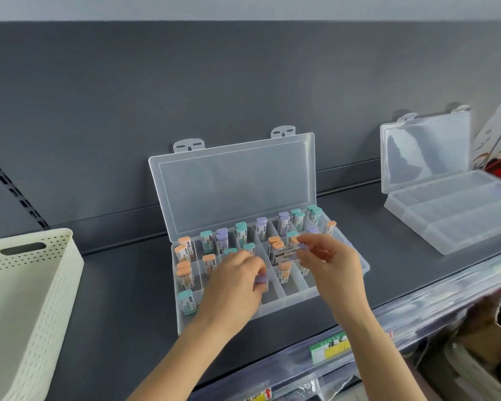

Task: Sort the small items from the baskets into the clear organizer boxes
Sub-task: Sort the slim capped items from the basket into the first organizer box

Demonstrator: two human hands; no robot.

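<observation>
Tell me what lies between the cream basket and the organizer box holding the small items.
Nothing: in the head view, only bare grey shelf separates the cream basket from the organizer box.

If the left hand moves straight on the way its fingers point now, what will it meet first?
Probably the open organizer box: the left hand, gripping a purple-capped item, points down into a middle compartment, so its floor or divider comes first. Depth is unclear.

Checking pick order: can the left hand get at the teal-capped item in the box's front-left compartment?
Probably yes. The teal-capped item stands exposed beside the left hand, with the lid open and nothing over it. But that hand pinches a purple item, so it must drop that first.
</observation>
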